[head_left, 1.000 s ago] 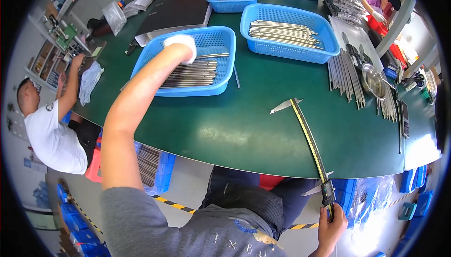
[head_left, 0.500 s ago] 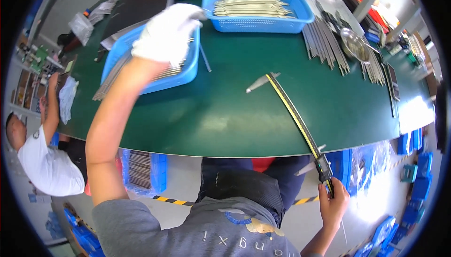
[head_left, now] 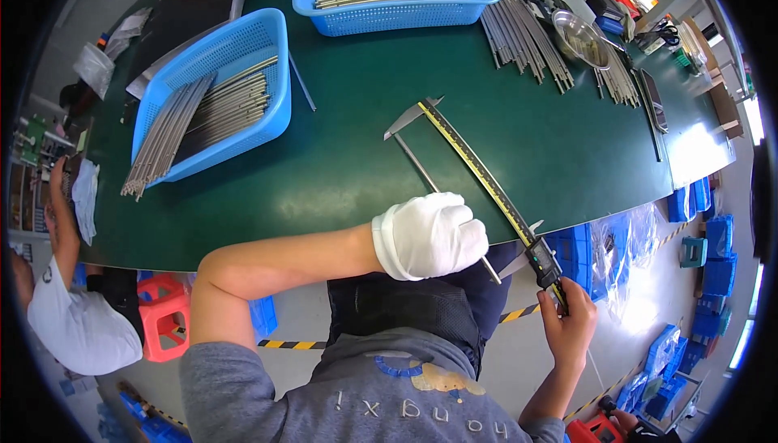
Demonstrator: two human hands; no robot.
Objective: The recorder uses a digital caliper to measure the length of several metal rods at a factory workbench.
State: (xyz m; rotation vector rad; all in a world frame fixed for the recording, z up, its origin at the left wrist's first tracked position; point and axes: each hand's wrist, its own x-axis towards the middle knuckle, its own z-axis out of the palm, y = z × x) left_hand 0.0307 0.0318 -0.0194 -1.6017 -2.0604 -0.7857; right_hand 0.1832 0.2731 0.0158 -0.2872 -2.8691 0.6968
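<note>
Worktable (head_left: 340, 167), broad and green-topped, fills the middle of my head-camera feed. Beyond its left end I make out a co-worker's white shirt (head_left: 81, 321) near a red plastic stool (head_left: 164, 317). Of two blue perforated baskets on the table, I see the far basket (head_left: 397, 20) with pale rods lying lengthwise, and the left basket (head_left: 243, 147) with more rods, a grey bundle (head_left: 166, 135) of them jutting over its near rim. Loose grey rods (head_left: 527, 42) lie fanned beside the far basket. Nearer me, a long digital caliper (head_left: 478, 169) slants from the tabletop past the table's front edge, its jaws spread wide. The bare right hand (head_left: 569, 321) grasps it at the lower end, by the display. The left hand (head_left: 438, 236), white-gloved, is clenched around one slim metal rod (head_left: 416, 162), which runs beside the caliper beam, its far tip next to one jaw and its near tip close to the other; whether either end touches, I cannot tell.
</note>
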